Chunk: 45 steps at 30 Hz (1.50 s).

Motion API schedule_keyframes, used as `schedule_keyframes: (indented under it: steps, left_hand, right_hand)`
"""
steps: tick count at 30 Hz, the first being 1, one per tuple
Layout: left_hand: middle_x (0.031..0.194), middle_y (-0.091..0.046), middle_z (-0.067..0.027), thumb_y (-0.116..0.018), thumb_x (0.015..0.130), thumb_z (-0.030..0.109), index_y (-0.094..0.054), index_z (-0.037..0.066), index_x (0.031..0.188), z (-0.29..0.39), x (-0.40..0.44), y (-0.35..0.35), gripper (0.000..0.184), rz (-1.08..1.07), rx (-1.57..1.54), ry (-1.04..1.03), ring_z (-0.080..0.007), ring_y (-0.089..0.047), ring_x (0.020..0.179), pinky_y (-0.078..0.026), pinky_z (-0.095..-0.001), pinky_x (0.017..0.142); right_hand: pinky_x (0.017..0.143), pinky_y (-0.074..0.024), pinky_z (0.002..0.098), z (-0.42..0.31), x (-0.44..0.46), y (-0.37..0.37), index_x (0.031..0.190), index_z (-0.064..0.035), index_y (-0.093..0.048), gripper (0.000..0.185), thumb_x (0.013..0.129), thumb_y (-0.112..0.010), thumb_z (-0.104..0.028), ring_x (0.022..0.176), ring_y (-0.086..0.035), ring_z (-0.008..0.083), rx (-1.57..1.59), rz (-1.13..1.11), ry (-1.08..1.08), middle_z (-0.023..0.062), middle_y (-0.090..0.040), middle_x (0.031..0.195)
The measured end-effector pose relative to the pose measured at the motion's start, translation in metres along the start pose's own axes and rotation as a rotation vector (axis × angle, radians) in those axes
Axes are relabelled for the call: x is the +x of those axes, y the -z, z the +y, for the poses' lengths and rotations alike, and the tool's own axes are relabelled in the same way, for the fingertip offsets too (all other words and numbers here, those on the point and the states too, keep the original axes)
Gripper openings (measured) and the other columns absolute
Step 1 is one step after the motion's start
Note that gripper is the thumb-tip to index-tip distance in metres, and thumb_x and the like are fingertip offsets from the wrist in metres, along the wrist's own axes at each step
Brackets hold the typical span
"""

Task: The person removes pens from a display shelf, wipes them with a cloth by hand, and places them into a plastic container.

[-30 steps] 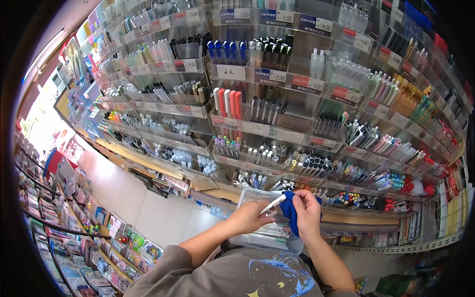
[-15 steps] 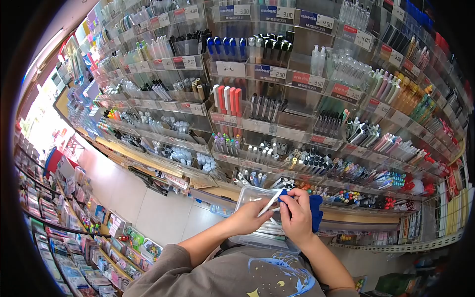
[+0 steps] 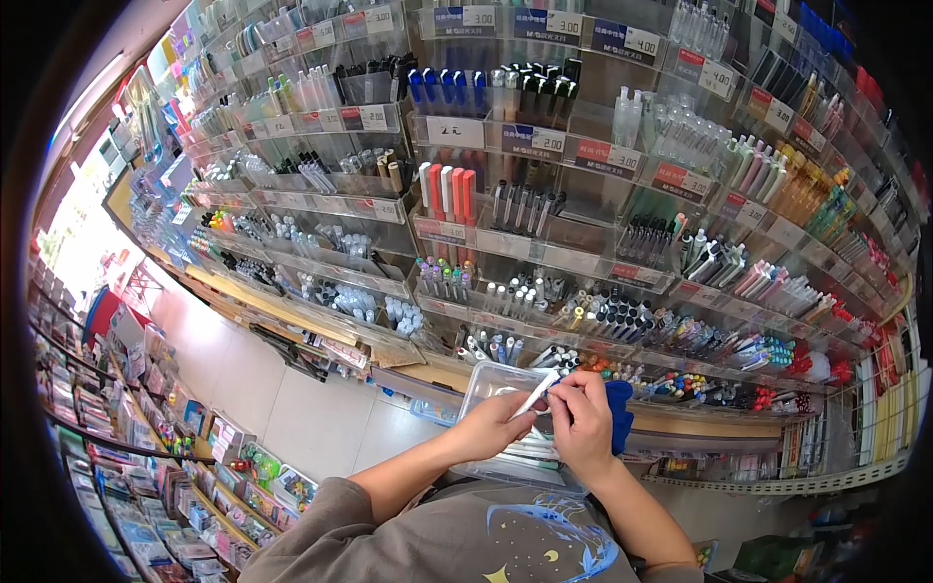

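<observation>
A slim white pen [image 3: 532, 396] slants up between the fingers of my left hand [image 3: 491, 428], which is closed around its lower part. My right hand [image 3: 583, 423] pinches a dark blue cloth [image 3: 620, 416] close to the pen's upper end, and most of the cloth hangs behind that hand on the right. Whether the right fingertips also touch the pen is hard to make out. Below both hands is a clear plastic box [image 3: 472, 391] with several white pens [image 3: 533, 451] lying in it, partly hidden by my hands.
In front rises a tiered clear display rack [image 3: 573, 236] packed with pens and price tags. Red and white pens [image 3: 447, 192] stand upright in one compartment. Shelves of small packaged goods [image 3: 175, 486] line the left, beside a tiled floor [image 3: 292, 413]. A wire rack [image 3: 855, 466] stands right.
The blue cloth has slipped back from the pen's upper end, so more of the white tip shows. Both hands stay nearly in place, with small finger shifts in the right.
</observation>
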<state>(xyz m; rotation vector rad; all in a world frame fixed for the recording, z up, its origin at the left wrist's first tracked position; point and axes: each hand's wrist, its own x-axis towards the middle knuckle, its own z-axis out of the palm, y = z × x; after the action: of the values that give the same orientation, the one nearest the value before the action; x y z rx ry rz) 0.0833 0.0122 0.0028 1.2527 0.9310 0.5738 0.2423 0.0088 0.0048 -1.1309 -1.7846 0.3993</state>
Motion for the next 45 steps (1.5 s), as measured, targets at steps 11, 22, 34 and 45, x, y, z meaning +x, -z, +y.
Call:
schedule_keyframes:
  steps: [11,22,34,45]
  left_hand:
    - [0.068,-0.056,-0.0113,-0.049,0.086,0.011,-0.049,-0.001,0.102,-0.022,0.013,-0.014,0.020,0.300,0.418,-0.471,-0.0233,-0.055,0.060,-0.040,-0.0348,0.053]
    - [0.076,-0.056,-0.0232,-0.049,0.083,0.009,-0.049,-0.001,0.093,-0.008,0.001,-0.019,0.014,0.207,0.557,-0.197,-0.0411,-0.054,0.074,-0.042,-0.0415,0.062]
    - [0.079,-0.056,-0.0236,-0.048,0.084,0.012,-0.049,0.000,0.093,0.008,-0.004,-0.016,0.015,0.249,0.564,-0.192,-0.0415,-0.054,0.071,-0.042,-0.0445,0.059]
    - [0.074,-0.056,-0.0223,-0.047,0.082,0.010,-0.049,0.001,0.095,0.000,-0.001,-0.019,0.016,0.323,0.728,-0.286,-0.0411,-0.054,0.068,-0.041,-0.0471,0.057]
  right_hand:
    - [0.073,-0.0405,0.0214,0.011,-0.010,-0.004,0.079,-0.0024,-0.054,0.007,0.076,-0.059,0.002,0.086,-0.050,0.0106,0.475,-0.057,-0.415,0.0092,-0.044,0.112]
    - [0.064,-0.0443,0.0315,0.015,-0.002,-0.009,0.081,-0.0004,-0.049,0.010,0.078,-0.058,-0.004,0.073,-0.057,0.0265,0.132,0.063,-0.241,0.0151,-0.057,0.085]
    - [0.078,-0.0409,0.0308,0.002,0.004,0.002,0.078,-0.0021,-0.054,0.013,0.072,-0.064,-0.007,0.090,-0.051,0.0259,0.216,-0.176,-0.192,0.0129,-0.050,0.097]
    - [0.062,-0.0428,0.0379,0.007,0.005,-0.006,0.081,-0.0014,-0.047,0.014,0.076,-0.058,-0.008,0.075,-0.055,0.0316,-0.067,-0.066,-0.243,0.0137,-0.054,0.083]
